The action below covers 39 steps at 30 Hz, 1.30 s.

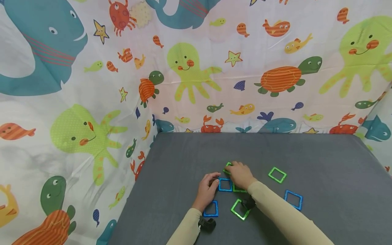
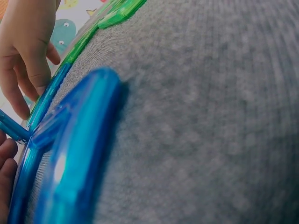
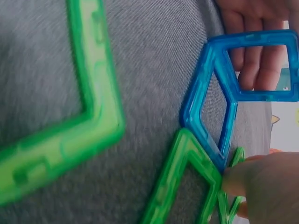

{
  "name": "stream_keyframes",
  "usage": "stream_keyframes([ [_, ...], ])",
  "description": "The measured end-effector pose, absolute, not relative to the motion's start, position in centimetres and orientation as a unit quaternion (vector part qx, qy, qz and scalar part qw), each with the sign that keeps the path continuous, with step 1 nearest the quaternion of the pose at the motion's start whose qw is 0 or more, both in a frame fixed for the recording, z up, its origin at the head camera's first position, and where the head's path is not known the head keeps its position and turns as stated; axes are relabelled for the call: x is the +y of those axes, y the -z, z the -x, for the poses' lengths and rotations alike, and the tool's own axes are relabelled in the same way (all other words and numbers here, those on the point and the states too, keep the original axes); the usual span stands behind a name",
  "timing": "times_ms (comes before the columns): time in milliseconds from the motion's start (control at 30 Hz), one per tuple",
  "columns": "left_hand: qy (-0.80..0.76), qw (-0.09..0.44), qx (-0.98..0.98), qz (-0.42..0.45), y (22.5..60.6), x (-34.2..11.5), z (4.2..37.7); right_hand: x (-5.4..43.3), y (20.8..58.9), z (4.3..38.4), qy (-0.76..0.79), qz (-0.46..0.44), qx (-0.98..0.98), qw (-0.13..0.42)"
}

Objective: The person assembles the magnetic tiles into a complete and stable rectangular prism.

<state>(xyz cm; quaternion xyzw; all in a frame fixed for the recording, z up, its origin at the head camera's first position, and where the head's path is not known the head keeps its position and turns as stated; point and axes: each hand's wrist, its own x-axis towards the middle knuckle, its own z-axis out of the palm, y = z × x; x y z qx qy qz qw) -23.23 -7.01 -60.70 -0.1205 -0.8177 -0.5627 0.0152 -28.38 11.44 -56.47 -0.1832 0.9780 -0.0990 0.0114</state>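
My left hand (image 1: 206,190) is beside a flat blue square frame tile (image 1: 225,184). In the right wrist view a second blue tile (image 3: 266,97) stands up from that tile's edge, the left fingers (image 3: 252,70) behind it with no thumb on the near side. My right hand (image 1: 242,175) reaches over a flat green tile (image 1: 240,190) that adjoins the blue one. Between its thumb and fingers it pinches another green tile (image 1: 227,170), partly hidden by the hand.
Near the wrists lie a blue tile (image 1: 211,215) on the left and a green tile (image 1: 240,209) on the right. Farther right are one green tile (image 1: 277,175) and one blue tile (image 1: 293,199). Sea-animal cloth (image 1: 202,51) hangs behind the grey surface (image 1: 171,160).
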Motion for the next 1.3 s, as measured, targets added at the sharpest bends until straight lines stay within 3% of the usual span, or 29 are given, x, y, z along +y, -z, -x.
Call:
stream_keyframes([
  [567,0.561,0.020,-0.819,0.123,60.8,-7.1,23.4,11.1,56.4,27.9,0.100,0.178,0.979,-0.002],
  [867,0.559,0.018,-0.820,0.121,60.9,-7.1,23.4,11.4,56.2,28.3,0.117,0.191,0.975,0.018],
  [1100,0.560,0.039,-0.817,0.134,61.1,-7.1,23.3,12.5,56.2,28.4,0.168,0.229,0.959,-0.002],
  [1300,0.560,0.049,-0.817,0.125,60.3,-6.8,22.9,13.5,55.7,28.8,0.216,0.202,0.955,-0.016],
])
